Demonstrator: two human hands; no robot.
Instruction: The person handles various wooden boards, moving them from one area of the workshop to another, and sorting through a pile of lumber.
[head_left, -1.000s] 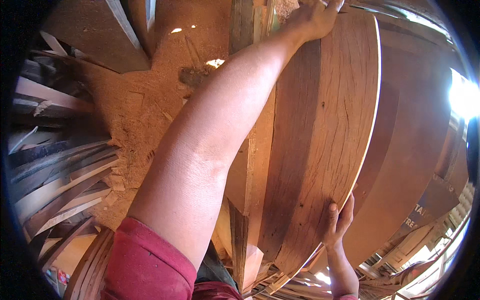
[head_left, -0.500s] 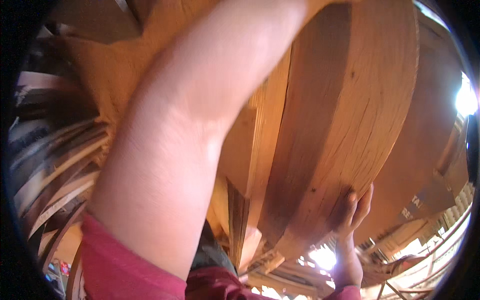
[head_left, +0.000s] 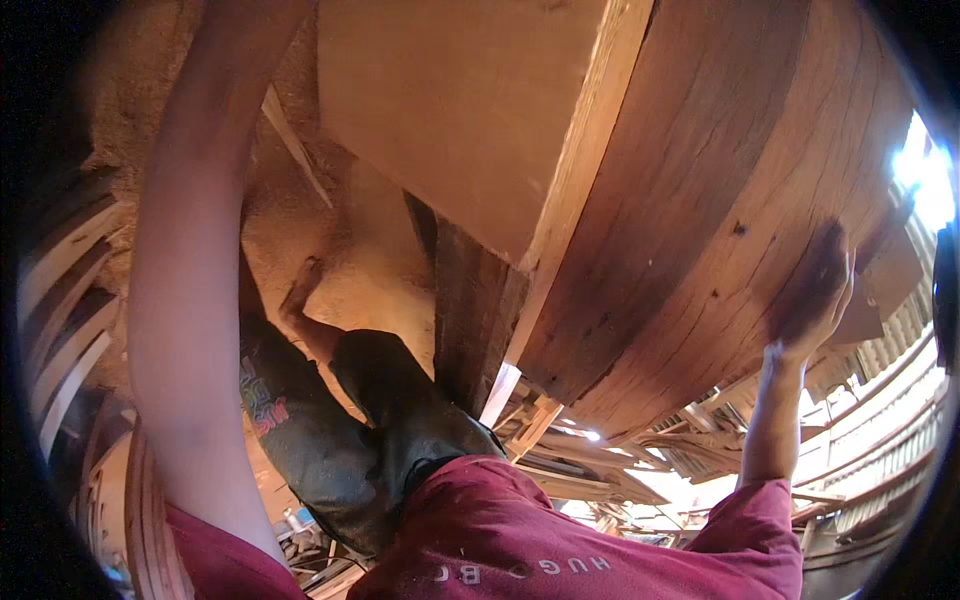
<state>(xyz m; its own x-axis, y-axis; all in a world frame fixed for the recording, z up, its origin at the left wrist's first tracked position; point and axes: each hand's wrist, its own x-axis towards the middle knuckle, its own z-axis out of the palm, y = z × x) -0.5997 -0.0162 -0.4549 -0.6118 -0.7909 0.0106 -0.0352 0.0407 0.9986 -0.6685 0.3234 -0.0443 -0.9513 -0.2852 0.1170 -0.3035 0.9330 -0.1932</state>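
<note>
A broad wooden panel [head_left: 690, 240] of dark and lighter planks fills the upper right, its surface marked by cracks and knots. Flat against its lower right part lies my right hand [head_left: 815, 295], fingers stretched out and partly in shadow. My left arm [head_left: 190, 260] reaches up along the left side and leaves the picture at the top, so that hand is out of sight. Beside the planks runs a pale wooden edge strip [head_left: 580, 140], joined to a smooth brown board [head_left: 440, 110].
Curved wooden pieces [head_left: 75, 300] are stacked at the left. Below the panel lie scattered timber offcuts [head_left: 600, 470]. My legs in dark trousers [head_left: 400, 400] stand on a brown, dusty floor [head_left: 390, 290]. Corrugated sheeting [head_left: 900, 340] and bright light show at the right.
My left arm has swung left, uncovering my legs, the floor and the brown board. My right hand appears farther right and higher in the picture, still against the panel. The view has shifted.
</note>
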